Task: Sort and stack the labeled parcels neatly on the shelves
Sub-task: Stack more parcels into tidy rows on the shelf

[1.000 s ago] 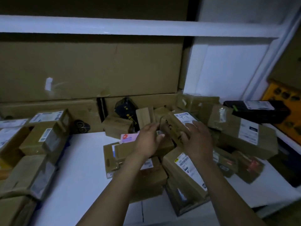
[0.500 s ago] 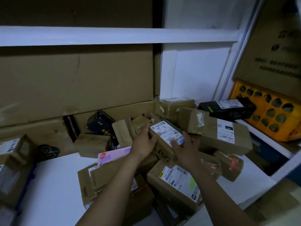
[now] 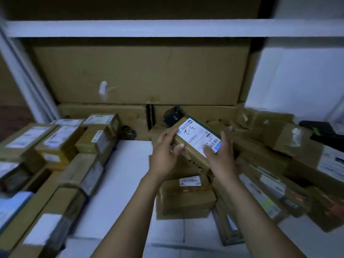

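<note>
The fingers (image 3: 167, 132) of your left hand (image 3: 164, 155) are curling round the left end of a brown labeled parcel (image 3: 193, 146), the thumb pressing against its near side. The fingers (image 3: 223, 136) of your right hand (image 3: 221, 159) are gripping the opposite end, the thumb lying on the white label (image 3: 198, 135), which is facing up and bearing handwritten marks and barcodes. Both hands are holding the parcel tilted above the middle of the white shelf (image 3: 119, 183), over a heap of parcels (image 3: 275, 164) that is lying unsorted along the right side; whether it is touching that heap cannot be told. One taped carton (image 3: 184, 200) of the heap is sitting directly below your wrists. To the left, across a bare strip of shelf, labeled boxes (image 3: 61, 140) are standing in closer rows, labels mostly upward. A large cardboard sheet (image 3: 141, 75) is leaning across the back, and a dark object (image 3: 172, 116), too dim to identify, is showing just behind the held parcel. An upper shelf board (image 3: 167, 27) is running across the top.
</note>
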